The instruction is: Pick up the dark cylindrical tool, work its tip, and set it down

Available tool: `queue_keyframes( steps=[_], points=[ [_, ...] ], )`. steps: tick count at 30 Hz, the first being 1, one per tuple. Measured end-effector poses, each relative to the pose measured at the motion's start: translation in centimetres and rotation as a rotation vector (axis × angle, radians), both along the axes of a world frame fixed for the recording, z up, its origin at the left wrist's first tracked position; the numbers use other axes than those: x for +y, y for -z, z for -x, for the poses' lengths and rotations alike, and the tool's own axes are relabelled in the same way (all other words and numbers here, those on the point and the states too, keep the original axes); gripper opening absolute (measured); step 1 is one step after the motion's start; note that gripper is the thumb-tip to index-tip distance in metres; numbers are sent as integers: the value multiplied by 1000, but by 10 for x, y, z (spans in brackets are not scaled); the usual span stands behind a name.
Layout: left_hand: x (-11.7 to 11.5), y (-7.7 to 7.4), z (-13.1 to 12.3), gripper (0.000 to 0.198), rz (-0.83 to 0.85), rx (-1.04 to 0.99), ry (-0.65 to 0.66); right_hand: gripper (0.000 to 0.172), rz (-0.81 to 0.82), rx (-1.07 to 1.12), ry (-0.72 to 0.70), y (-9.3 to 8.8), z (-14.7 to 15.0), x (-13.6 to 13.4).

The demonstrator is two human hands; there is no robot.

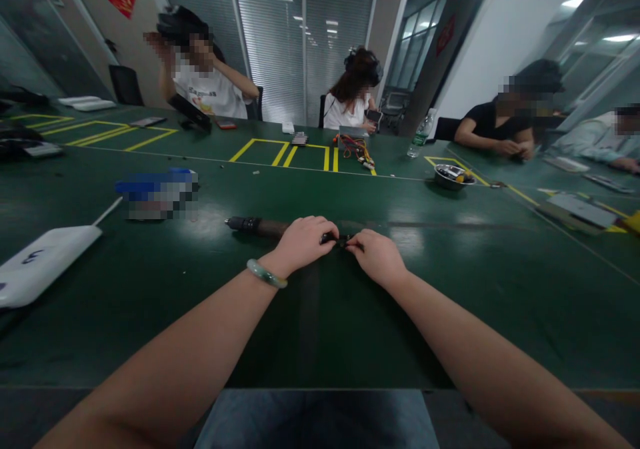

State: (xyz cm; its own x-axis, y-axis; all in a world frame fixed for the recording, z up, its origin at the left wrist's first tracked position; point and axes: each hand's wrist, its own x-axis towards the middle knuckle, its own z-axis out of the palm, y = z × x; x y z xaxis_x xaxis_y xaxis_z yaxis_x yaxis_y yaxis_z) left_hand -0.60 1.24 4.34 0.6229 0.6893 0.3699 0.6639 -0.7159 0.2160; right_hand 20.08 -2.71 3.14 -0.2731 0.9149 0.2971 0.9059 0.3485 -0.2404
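Note:
A dark rod-shaped tool [270, 228] lies on the green table, its narrow tip pointing left. It has a black, ridged front section and a brownish body, and looks like an electric screwdriver, though its kind is not certain. My left hand [307, 239], with a jade-like bangle [267, 274] at the wrist, is closed over the tool's right part and hides some of it. Pinched in the fingertips of my right hand [379, 254] is a small black piece [343, 241] at the tool's right end. Whether that piece is joined to the tool I cannot tell.
A white power strip [47, 262] and a blue-and-white pack [159, 192] lie to the left. Farther back are a metal bowl [453, 177] of small parts, coloured wires [356, 148] and a water bottle [421, 136]. Several people sit around the table.

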Motion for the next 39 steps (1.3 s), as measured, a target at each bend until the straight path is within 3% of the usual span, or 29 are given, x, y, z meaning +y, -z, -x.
queue_keyframes(
  steps=[9, 17, 25, 39],
  points=[
    [4, -3, 0, 15, 19, 13, 12, 9, -48, -2, -71, 6, 11, 10],
    [2, -2, -1, 14, 5, 11, -24, 6, -39, 152, -14, 8, 11, 11],
    [0, 0, -3, 16, -7, 12, -48, 8, 40, 292, 62, 7, 8, 10],
    [1, 0, -3, 19, 3, 37, -59, 12, 153, 421, 44, 6, 10, 10]
  ],
)
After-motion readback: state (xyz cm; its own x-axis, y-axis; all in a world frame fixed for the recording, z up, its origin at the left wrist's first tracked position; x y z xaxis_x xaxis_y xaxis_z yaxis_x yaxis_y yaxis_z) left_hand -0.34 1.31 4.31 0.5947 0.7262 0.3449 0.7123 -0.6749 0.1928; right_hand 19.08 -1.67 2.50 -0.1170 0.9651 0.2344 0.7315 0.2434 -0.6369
